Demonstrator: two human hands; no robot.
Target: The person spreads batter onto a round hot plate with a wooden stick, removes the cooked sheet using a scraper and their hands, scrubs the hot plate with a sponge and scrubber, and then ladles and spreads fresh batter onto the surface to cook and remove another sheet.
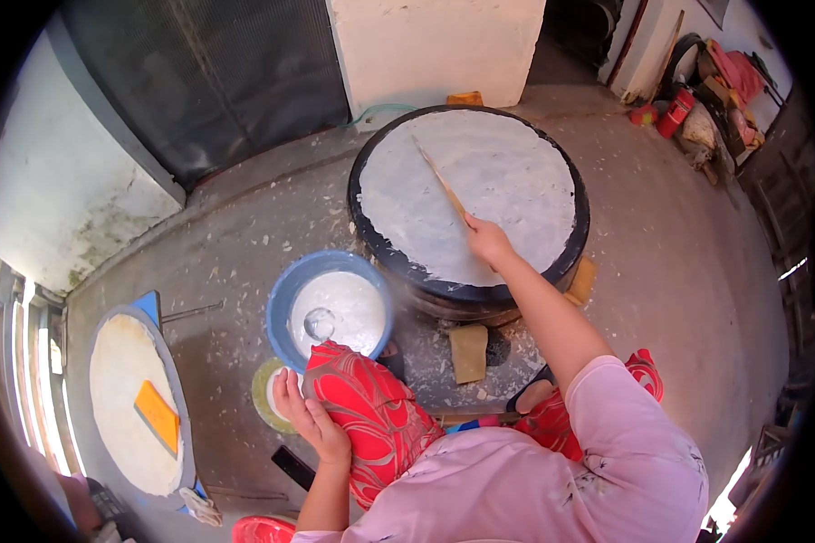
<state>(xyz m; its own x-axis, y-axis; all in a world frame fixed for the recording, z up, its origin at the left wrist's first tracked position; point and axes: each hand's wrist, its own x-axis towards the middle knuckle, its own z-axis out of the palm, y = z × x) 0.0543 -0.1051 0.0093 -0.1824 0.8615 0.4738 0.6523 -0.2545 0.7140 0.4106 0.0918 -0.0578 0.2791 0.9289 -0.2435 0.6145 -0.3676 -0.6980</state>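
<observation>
My right hand (488, 242) grips the near end of a long, thin wooden spatula (445, 188). The spatula slants away across a large round griddle (583, 204) with a black rim. A thin, whitish layer of batter (507, 172) covers almost the whole griddle face and is ragged at its edges. My left hand (313, 419) is raised beside my left knee, fingers stretched out and holding nothing. Just beyond it stands a blue basin (279, 312) of white liquid, with a round ladle bowl (320, 323) in it. A green-rimmed bowl (264, 398) is partly hidden behind that hand.
On the left, a round board (109, 380) bears a pale sheet and a yellow scraper (158, 416). A dark phone (292, 467) lies by my left forearm. Yellowish blocks (468, 353) sit near the griddle's base. A red extinguisher (676, 113) stands among clutter at back right.
</observation>
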